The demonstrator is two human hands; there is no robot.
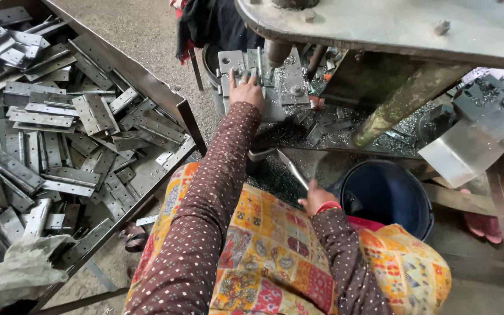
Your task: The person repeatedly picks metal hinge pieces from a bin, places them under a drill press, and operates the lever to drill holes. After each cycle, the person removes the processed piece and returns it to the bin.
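1. Left of the press bed [275, 87], a metal tray [147, 87] holds piled hinge plates [59, 134]
2. The left hand [246, 92] lies fingers spread, pressing a hinge plate [231, 61] flat on the bed; seat it squarely, fingers outside the punch
3. The right hand [317, 198], below the bed, is closed round a metal strip [293, 169]
4. A dark bucket [389, 198] stands right; concrete floor, swarf about

Metal workshop (press [380, 23], hinge bin [164, 93])

The left arm stretches straight forward, left hand [247, 91] palm down with fingers spread. The right arm is bent close in, right hand [317, 198] curled shut.
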